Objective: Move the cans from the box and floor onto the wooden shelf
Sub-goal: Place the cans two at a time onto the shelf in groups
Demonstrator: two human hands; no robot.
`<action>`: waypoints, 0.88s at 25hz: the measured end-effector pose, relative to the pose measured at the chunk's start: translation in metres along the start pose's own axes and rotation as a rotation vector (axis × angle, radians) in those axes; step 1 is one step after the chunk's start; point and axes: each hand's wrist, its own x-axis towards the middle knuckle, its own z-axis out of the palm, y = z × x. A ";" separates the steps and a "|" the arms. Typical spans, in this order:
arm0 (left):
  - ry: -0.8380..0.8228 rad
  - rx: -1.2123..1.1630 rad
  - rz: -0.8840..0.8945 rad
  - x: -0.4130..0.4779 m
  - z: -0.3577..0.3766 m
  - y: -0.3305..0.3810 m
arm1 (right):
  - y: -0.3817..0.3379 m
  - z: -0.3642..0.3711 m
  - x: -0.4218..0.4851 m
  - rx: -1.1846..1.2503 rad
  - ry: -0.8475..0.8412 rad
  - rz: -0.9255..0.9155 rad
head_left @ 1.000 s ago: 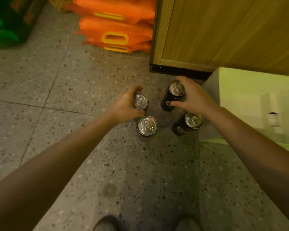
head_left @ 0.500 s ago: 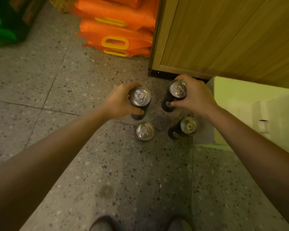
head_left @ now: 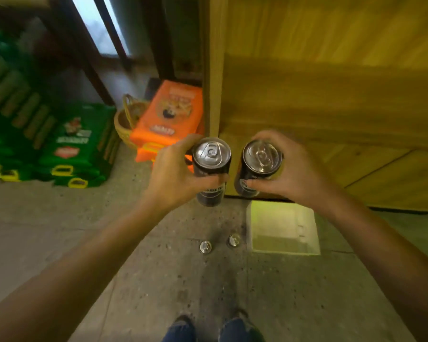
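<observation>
Far to our left, green packs (head_left: 79, 149) are stacked on the floor (head_left: 109, 230), with a wicker basket (head_left: 126, 124) and orange packs (head_left: 168, 114) beside them; none of these belong to the job.

Our left hand (head_left: 173, 174) has its fingers (head_left: 218, 178) clenched round the side of a dark can (head_left: 211, 169), thumb on the near side and the rest wrapped behind. We hold it upright, the silver lid facing us, likely so it can be set down on its base without turning. Just beside it, our right hand (head_left: 292, 174) grips a second can (head_left: 258, 166) the same way, fingers closed on its body below the rim. The two cans sit level and close together, apart by a narrow gap, which suggests we mean to place them as a pair.

Both are raised well above the floor, in front of the wooden shelf (head_left: 331, 95), whose side panel and board fill the upper right. We cannot see a free spot on it from here.

Below, two more cans (head_left: 205, 247) stand on the floor, the right one (head_left: 234, 240) just beside the pale open box (head_left: 282, 228). The box looks empty from this angle, so we judge those two are what remains to move.
</observation>
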 end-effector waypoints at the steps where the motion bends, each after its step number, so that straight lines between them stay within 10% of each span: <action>1: -0.002 0.021 0.028 0.004 -0.020 0.037 | -0.027 -0.032 -0.002 0.010 0.008 0.012; 11: 0.017 0.014 0.216 0.055 -0.132 0.302 | -0.195 -0.275 -0.003 0.197 0.143 0.026; 22: 0.110 -0.054 0.239 0.190 -0.103 0.432 | -0.173 -0.420 0.074 0.336 0.370 0.061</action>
